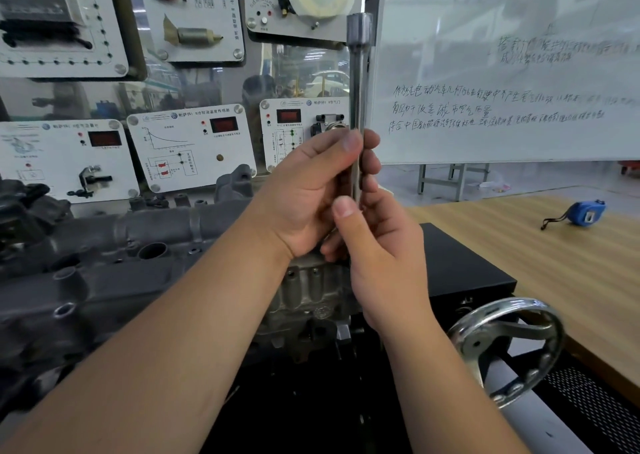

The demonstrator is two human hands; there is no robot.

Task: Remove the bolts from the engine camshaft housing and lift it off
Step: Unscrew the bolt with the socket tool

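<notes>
A long steel socket wrench (358, 72) stands upright in front of me, its socket end at the top. My left hand (308, 193) grips the shaft in the middle, fingers curled round it. Just below, my right hand (377, 249) holds the lower part of the shaft, thumb pressed against it. The wrench's lower end is hidden behind my hands. The dark grey camshaft housing (114, 245) lies across the left, on top of the engine (311, 297), with open round bores showing along it. No bolt is plainly visible.
A chrome handwheel (509, 346) sits low right beside a black box (464, 273). A wooden table (571, 280) carries a blue tape measure (585, 212). Training panels (187, 148) hang behind the engine, and a whiteboard (512, 72) stands at the back right.
</notes>
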